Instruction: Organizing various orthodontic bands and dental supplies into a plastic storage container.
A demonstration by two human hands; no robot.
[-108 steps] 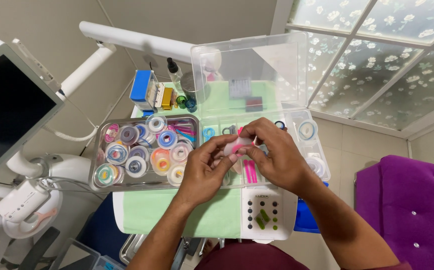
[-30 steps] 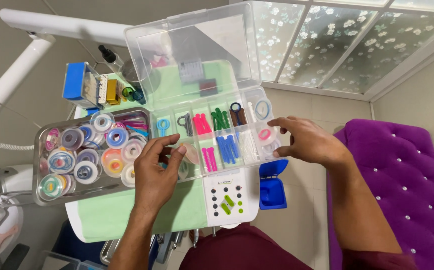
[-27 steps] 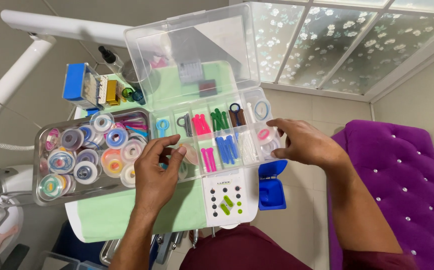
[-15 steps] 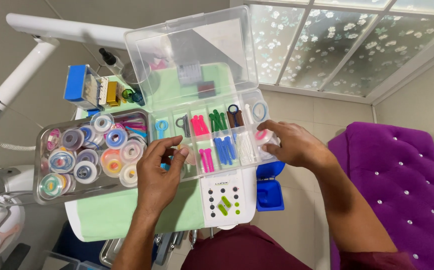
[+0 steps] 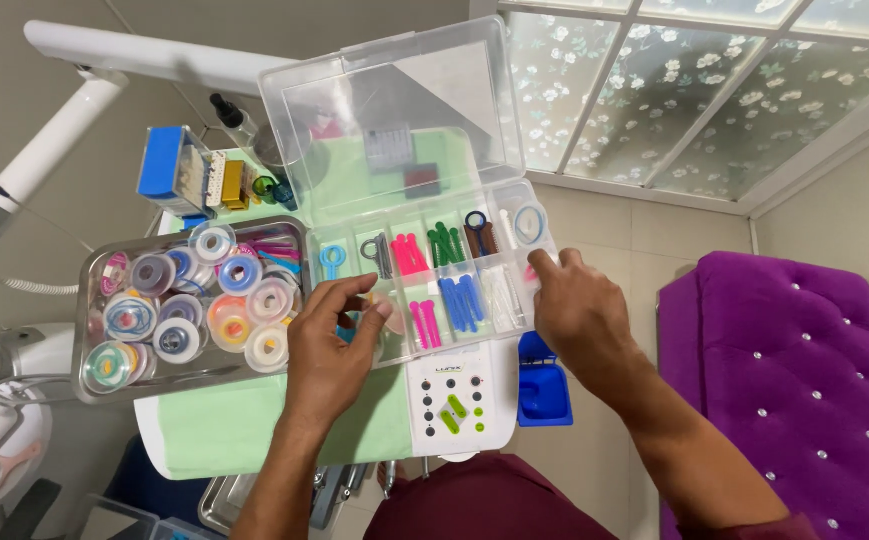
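Note:
A clear plastic compartment box [image 5: 511, 300] lies open on the green sheet, its lid [image 5: 395, 110] standing up behind. Its cells hold pink, green, blue and white sticks and small rings. My left hand [image 5: 327, 348] hovers over the box's front left cells, thumb and fingers pinched around a small pale piece [image 5: 379, 303]. My right hand [image 5: 580, 312] rests at the box's right end, fingertips beside a pink piece [image 5: 533, 272] in the end cell, with nothing visibly held.
A metal tray [image 5: 90, 375] of several coloured spools sits left of the box. In front are a white button panel [image 5: 455, 400] and a blue cup [image 5: 543, 385]. A blue holder [image 5: 168, 163], a white arm [image 5: 135, 50] and a purple chair [image 5: 805, 380] surround them.
My two hands, once together on a pink piece, have parted. Over the last second my right hand stayed at the box's right end, shifting slightly, while the left kept its pinch.

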